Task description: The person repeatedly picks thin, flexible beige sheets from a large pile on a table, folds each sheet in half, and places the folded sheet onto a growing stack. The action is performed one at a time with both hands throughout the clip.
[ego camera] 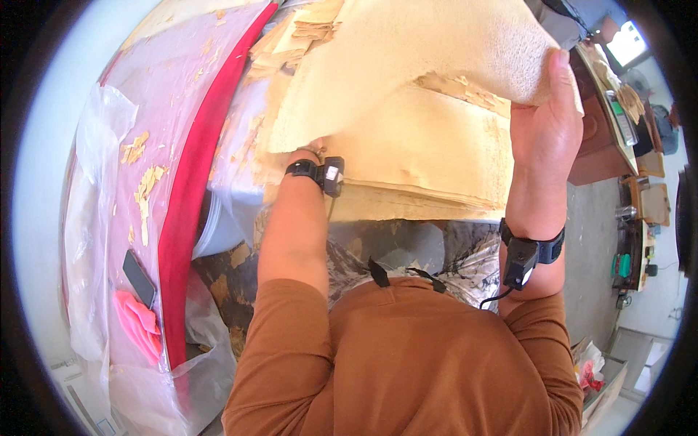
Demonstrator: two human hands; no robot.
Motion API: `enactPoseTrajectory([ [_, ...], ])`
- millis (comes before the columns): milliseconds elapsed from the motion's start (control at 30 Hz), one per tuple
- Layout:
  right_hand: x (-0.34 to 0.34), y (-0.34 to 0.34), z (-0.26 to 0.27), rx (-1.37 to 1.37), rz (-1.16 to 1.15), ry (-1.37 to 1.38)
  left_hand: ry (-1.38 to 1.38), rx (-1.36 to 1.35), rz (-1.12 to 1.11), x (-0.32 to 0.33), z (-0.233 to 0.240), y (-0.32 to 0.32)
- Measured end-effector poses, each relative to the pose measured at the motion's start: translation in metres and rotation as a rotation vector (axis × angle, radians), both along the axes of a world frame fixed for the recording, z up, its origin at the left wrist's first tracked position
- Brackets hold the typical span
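A large, thin beige sheet [381, 60] with a finely pitted surface is lifted at its right side and curves up over a stack. My right hand [545, 125] grips its right edge, the thumb on the face of the sheet. The left corner of the sheet covers most of my left hand [314, 146]; its fingers are hidden, so their grip cannot be made out. Below lies the stack of similar sheets [420, 158], whose layered edges face me. Broken, ragged pieces show under the raised sheet.
Folded sheets [313, 27] lie at the far left of the stack. A plastic-covered table with a red edge [204, 147] runs along my left, bearing flakes [147, 188], a phone [139, 278] and a pink cloth [137, 324]. A brown cabinet [602, 155] stands at right.
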State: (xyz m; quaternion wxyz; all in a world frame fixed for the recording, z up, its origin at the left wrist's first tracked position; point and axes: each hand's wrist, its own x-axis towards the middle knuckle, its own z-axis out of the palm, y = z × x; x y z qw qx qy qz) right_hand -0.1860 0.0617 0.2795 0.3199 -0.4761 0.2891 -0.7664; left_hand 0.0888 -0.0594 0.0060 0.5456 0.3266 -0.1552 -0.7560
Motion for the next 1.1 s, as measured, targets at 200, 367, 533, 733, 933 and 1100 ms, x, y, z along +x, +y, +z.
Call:
enactPoseTrajectory([
  [200, -0.067, 0.036, -0.113, 0.651, -0.278, 0.098, 0.281, -0.008, -0.01, 0.044, 0.003, 0.032],
  [367, -0.09, 0.083, -0.221, 0.878, -0.014, -0.365, 0.362, 0.032, -0.125, 0.088, 0.011, 0.073],
  [533, -0.136, 0.093, -0.252, 0.9, -0.059, -0.724, -0.553, 0.042, -0.056, 0.09, 0.0, 0.127],
  [733, -0.173, 0.073, -0.266, 0.771, -0.42, -0.722, -0.805, 0.019, 0.01, 0.072, 0.002, 0.138],
  [933, -0.188, 0.078, -0.262, 0.748, -0.445, -0.87, -0.99, -0.107, -0.074, 0.04, 0.007, 0.102],
  [1100, -0.193, 0.07, -0.236, 0.775, -0.543, -0.591, -0.861, 0.137, -0.019, 0.028, 0.017, 0.095],
])
